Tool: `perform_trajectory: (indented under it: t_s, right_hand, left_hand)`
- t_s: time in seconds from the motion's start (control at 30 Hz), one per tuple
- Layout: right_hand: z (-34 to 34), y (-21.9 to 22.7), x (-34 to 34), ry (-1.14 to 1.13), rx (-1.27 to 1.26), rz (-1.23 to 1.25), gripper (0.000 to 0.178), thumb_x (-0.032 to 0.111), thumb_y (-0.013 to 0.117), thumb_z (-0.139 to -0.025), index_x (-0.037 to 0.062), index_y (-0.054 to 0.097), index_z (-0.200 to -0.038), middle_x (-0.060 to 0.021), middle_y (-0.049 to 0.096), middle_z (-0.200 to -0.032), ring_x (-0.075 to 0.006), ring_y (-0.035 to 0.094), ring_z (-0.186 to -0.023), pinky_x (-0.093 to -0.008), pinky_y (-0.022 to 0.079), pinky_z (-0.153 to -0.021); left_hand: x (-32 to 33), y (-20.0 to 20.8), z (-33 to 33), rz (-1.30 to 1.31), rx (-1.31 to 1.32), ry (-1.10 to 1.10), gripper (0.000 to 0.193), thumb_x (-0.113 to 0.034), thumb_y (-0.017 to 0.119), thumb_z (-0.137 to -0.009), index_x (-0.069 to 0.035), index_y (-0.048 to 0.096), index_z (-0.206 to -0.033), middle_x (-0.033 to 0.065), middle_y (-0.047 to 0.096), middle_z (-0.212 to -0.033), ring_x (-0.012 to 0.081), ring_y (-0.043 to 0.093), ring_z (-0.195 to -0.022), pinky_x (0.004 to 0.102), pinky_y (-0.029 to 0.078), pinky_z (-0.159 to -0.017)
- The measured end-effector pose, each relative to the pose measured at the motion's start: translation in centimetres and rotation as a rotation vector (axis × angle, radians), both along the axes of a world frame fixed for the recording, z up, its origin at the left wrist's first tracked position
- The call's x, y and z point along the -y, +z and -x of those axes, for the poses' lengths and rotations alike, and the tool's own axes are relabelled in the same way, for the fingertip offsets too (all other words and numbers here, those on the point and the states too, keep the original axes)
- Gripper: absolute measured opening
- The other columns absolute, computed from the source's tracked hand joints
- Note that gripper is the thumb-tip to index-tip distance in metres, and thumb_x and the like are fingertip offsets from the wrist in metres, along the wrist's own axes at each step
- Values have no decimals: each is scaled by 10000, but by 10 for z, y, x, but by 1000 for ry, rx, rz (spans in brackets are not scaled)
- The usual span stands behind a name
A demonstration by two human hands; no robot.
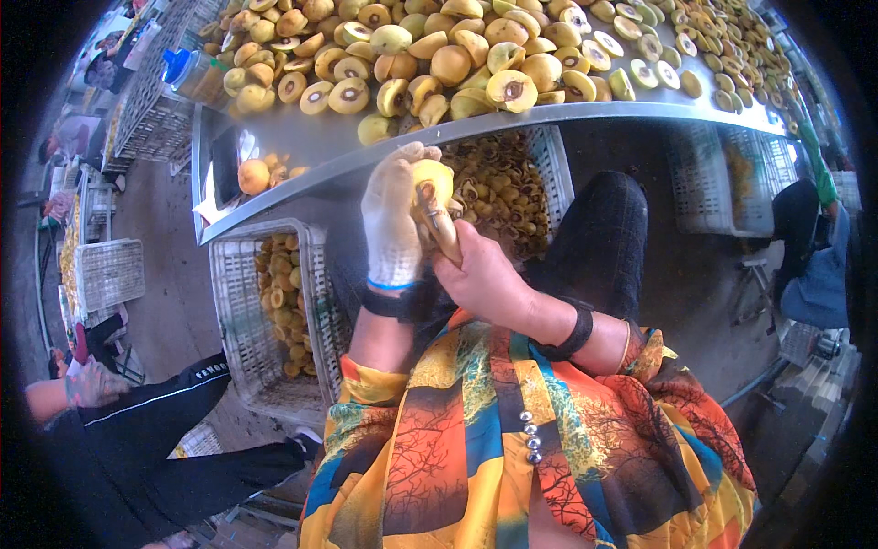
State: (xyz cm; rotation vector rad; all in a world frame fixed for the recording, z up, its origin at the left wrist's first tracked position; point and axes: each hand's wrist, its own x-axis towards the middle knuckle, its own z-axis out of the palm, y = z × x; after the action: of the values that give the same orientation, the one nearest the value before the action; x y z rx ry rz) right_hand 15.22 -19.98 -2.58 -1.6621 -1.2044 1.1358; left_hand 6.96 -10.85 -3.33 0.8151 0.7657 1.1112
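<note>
My left hand (391, 215), in a white knit glove with a blue cuff edge, is closed around a yellow peach half (433, 174). The fruit's brown centre faces my right side. My bare right hand (491, 277) grips a short pale-brown tool (444, 231), its upper end against the fruit's cut face. The tool's working tip is hard to make out. Both hands are just off the near edge of a metal table (585, 117), where many peach halves (512, 90) are heaped, several showing brown centres.
Below my hands stands a white crate (551, 165) with cut fruit pieces. Another white crate (265, 240) of peach halves is at lower left. A blue-capped bottle (197, 75) and an orange fruit (253, 177) are on the table's left. People sit on both sides; one leg (155, 403) reaches toward the left crate.
</note>
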Motion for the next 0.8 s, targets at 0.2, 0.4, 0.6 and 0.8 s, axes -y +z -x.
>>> perform_trajectory:
  t_s: [0.2,0.4,0.6,0.8]
  right_hand:
    - [4,0,4,64,-33,26,217,143,547,-807,-30,448,-890,-256,564,-720,-420,586,-726,-413,453,-613]
    - [-2,6,5,137,-178,175,197,138,535,-813,-7,444,-910,-137,538,-633,-253,545,-511,-351,438,-490]
    - [-7,16,1,158,-647,404,145,114,533,-827,48,437,-913,7,456,-588,-81,434,-388,-233,351,-343]
    - [-29,1,2,381,-1068,140,135,108,567,-843,53,471,-921,27,414,-549,-62,385,-382,-212,315,-332]
  left_hand:
    - [-6,-2,7,122,-108,-46,308,-311,527,-893,-10,576,-928,141,630,-793,235,626,-597,293,509,-444]
    - [-10,-6,9,97,-168,-154,291,-287,530,-880,0,577,-881,136,626,-744,209,613,-570,263,479,-437]
    - [-10,4,2,114,-162,-175,318,-324,496,-896,-14,563,-881,127,618,-761,214,605,-560,298,474,-425]
    - [-34,-22,12,549,287,-49,498,-556,453,-860,-76,543,-953,124,605,-805,255,599,-673,323,496,-513]
